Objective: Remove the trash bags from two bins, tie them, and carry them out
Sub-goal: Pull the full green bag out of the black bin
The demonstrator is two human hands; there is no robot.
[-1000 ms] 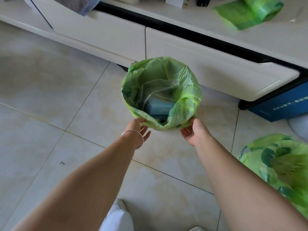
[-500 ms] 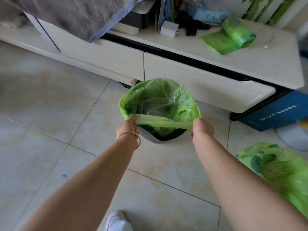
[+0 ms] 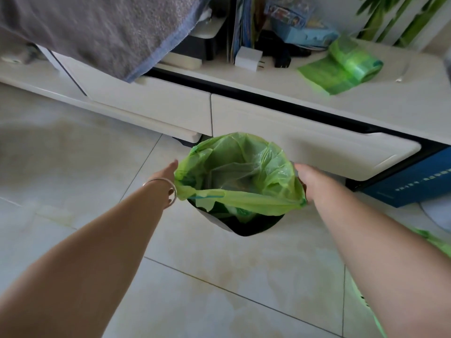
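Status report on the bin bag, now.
Left hand and right hand at opposite sides of the green plastic trash bag. Near edge peeled off the small dark bin; bag not lifted out. Nothing in the way.

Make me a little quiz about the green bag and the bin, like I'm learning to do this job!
1. True or false: the near edge of the green bag has been pulled off the rim of the bin.
2. Which hand wears a bracelet: A) the left hand, B) the right hand, or C) both?
3. Fill in the missing word: the roll of spare bags lies on top of the white ____.

Key
1. True. The near edge is stretched between the two hands, and the bin's dark inside shows below it.
2. A.
3. Cabinet, the low one just behind the bin.
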